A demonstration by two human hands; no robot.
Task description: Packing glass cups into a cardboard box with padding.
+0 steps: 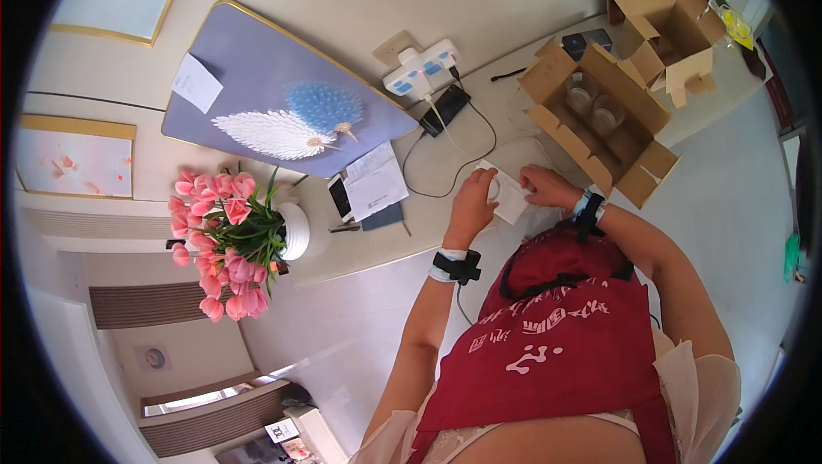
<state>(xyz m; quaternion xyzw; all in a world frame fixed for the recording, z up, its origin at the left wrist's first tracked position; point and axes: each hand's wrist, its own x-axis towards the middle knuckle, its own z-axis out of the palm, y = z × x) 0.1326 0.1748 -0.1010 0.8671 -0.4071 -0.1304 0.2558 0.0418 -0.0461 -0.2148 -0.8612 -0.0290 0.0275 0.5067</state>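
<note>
My left hand [472,206] curls its thumb and fingers around a small pale ring-shaped thing [494,188], perhaps a tape roll. Beneath it, near the table's front edge, lies a flat white card or thin box [511,199]. At that card's right side is my right hand [547,186], its fingers bent close together; whether they pinch something is hidden. Right of this hand stands an open cardboard box [626,152] with two clear round containers [594,103] inside. Both wrists wear black straps.
A white power strip [420,69] on the wall feeds cables and a black power adapter [445,111]. Papers [376,185], a phone [339,197] and a vase of pink tulips [295,231] stand left. Another open cardboard box [690,69] stands back right.
</note>
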